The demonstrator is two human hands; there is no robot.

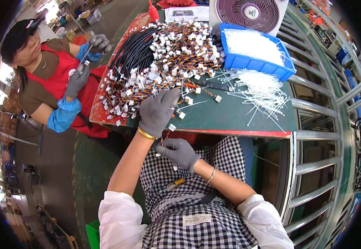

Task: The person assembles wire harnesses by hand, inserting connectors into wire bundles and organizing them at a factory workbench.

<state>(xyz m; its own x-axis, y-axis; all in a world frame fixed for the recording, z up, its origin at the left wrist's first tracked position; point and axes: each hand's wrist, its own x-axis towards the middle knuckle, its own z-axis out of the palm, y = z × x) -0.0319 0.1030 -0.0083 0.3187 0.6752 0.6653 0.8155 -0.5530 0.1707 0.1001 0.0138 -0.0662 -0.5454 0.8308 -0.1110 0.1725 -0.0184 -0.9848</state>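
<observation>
pinching coloured wires (162, 142) in the right hand (176, 152), lengthwise near to far, just nearer than the left hand (157, 112). cannot tell the latter's grip

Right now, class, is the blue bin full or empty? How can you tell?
Full, or nearly: the blue bin holds heaped white cable ties that hide its bottom.

Smooth plastic connectors (218, 98), shiny metal rollers (314, 107)

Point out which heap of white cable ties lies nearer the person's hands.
The loose heap spread on the green tabletop, in front of the blue bin; the other heap sits inside that bin, farther off.
</observation>
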